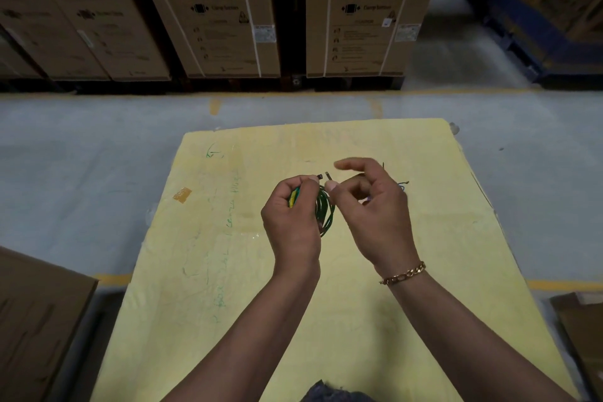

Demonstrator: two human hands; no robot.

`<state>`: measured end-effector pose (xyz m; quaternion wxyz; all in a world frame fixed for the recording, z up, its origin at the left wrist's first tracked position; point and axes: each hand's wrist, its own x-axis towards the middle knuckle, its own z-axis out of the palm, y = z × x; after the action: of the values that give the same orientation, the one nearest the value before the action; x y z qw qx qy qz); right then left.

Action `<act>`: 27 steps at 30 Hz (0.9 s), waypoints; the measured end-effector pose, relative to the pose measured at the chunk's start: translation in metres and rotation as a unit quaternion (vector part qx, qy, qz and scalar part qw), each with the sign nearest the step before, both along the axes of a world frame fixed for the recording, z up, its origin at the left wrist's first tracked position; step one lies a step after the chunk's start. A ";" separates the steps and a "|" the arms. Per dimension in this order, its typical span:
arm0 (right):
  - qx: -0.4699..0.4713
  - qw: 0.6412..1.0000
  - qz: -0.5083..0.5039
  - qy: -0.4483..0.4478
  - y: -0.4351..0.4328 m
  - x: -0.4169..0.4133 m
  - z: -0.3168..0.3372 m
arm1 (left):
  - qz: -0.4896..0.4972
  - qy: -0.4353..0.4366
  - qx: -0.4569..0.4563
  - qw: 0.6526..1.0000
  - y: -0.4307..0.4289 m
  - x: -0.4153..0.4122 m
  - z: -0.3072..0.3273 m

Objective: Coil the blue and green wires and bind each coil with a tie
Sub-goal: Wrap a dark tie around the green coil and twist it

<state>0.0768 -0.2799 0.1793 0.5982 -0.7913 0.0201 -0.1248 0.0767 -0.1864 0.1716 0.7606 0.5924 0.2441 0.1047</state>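
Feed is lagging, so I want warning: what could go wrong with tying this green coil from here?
The left hand grips the green coil on one side only; its loops may spring apart before the tie closes. The tie's short ends could slip from the right hand. The blue wire beyond that hand may get snagged.

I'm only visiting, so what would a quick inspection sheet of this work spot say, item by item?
Surface: yellow sheet, green scribbles on it.
Job's things: green wire coil held above the sheet; blue wire mostly hidden behind the right hand; small end piece above the coil, tie or wire tip unclear.
Clutter: brown tape patch.
Hands: left hand grips the green wire coil; right hand beside the end piece, pinch unclear; bracelet on its wrist.
Cables: nothing seen beyond the job's wires.
Surroundings: washing machine cartons behind; cardboard box lower left.
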 end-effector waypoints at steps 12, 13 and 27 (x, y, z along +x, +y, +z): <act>-0.282 0.947 -0.055 -0.141 -0.002 0.005 -0.010 | 0.017 -0.065 0.058 0.996 -0.003 0.001 -0.007; -0.273 0.951 -0.057 -0.131 -0.001 0.006 -0.010 | 0.016 -0.074 0.069 0.995 -0.003 0.000 -0.008; -0.209 0.965 -0.090 -0.133 0.004 0.009 -0.013 | 0.018 -0.131 0.139 0.981 -0.003 0.002 -0.017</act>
<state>0.0858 -0.2763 0.1668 0.4030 -0.8700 -0.0149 -0.2837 0.0782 -0.1891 0.1551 0.6940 0.6693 0.1360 0.2281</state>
